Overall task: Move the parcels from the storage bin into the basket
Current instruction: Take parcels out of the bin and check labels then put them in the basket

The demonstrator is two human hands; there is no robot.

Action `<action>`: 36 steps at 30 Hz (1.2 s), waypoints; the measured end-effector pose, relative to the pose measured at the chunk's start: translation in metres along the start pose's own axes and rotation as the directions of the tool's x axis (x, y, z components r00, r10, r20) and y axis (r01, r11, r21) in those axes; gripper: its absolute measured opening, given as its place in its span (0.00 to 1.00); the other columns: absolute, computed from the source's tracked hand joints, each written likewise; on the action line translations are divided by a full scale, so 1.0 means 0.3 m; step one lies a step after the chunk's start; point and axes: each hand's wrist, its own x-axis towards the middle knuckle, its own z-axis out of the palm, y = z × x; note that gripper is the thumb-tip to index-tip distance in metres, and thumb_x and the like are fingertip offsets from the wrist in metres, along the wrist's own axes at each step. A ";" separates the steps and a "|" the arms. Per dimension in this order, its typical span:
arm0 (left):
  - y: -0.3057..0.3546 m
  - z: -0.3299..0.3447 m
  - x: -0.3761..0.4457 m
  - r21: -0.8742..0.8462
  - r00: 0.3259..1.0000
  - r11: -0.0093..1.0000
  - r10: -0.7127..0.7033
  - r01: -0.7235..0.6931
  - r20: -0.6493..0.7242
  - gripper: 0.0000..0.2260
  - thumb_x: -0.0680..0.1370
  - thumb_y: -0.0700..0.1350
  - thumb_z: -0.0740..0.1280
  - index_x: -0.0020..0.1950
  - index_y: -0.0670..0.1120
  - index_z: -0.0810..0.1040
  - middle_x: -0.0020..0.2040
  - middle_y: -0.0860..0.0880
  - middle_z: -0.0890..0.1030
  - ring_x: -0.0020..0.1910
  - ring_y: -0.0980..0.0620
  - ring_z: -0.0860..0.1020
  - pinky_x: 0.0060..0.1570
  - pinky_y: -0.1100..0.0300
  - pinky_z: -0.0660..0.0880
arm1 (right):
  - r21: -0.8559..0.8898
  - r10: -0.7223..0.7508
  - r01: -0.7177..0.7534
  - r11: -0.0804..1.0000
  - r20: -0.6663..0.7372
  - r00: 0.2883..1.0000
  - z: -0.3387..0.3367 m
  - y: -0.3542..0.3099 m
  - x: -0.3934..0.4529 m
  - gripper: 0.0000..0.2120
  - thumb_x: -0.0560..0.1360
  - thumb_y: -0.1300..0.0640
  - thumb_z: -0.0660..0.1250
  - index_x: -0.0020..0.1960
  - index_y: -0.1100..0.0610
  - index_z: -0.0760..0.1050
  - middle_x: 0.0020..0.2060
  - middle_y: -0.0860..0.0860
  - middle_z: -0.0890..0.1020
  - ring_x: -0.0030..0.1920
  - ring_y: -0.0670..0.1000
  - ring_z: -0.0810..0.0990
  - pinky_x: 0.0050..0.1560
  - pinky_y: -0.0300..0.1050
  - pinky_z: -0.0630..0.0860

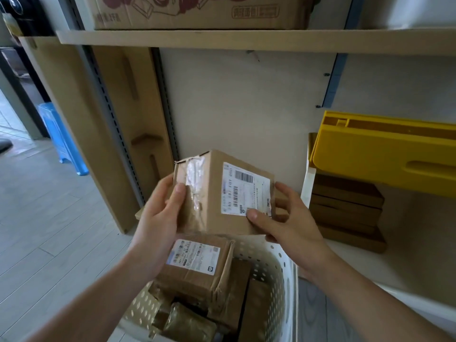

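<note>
Fingers (180, 191) of the left hand (158, 218) and right hand (286, 218) clamp a taped parcel (222, 193) from both sides, directly above the basket (274, 272). Best lowered level onto the labelled box (195, 262) below, releasing only once seated.
</note>
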 end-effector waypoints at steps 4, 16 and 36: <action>-0.001 -0.024 0.011 0.148 0.986 0.979 0.150 -0.138 -0.070 0.12 0.85 0.47 0.59 0.67 0.56 0.73 0.50 0.48 0.86 0.45 0.48 0.86 0.34 0.52 0.82 | -0.100 -0.104 0.092 0.991 -0.120 0.987 -0.012 -0.006 -0.007 0.32 0.71 0.55 0.78 0.70 0.41 0.69 0.52 0.40 0.82 0.50 0.43 0.83 0.47 0.45 0.84; -0.038 -0.019 -0.003 0.031 0.982 1.000 -0.008 0.002 0.186 0.20 0.77 0.57 0.60 0.69 0.58 0.75 0.60 0.51 0.84 0.59 0.50 0.83 0.54 0.54 0.80 | 0.054 -0.142 0.155 0.986 -0.199 0.970 -0.034 -0.022 -0.006 0.06 0.83 0.61 0.62 0.55 0.55 0.77 0.42 0.48 0.85 0.42 0.42 0.86 0.34 0.33 0.79; -0.039 -0.038 0.020 -0.035 0.998 0.997 -0.067 0.067 0.021 0.15 0.85 0.51 0.56 0.68 0.58 0.77 0.57 0.50 0.85 0.57 0.50 0.83 0.46 0.44 0.83 | 0.020 -0.142 0.142 0.990 0.004 0.990 -0.014 -0.014 -0.015 0.05 0.84 0.61 0.61 0.56 0.54 0.73 0.50 0.46 0.86 0.54 0.45 0.84 0.49 0.34 0.79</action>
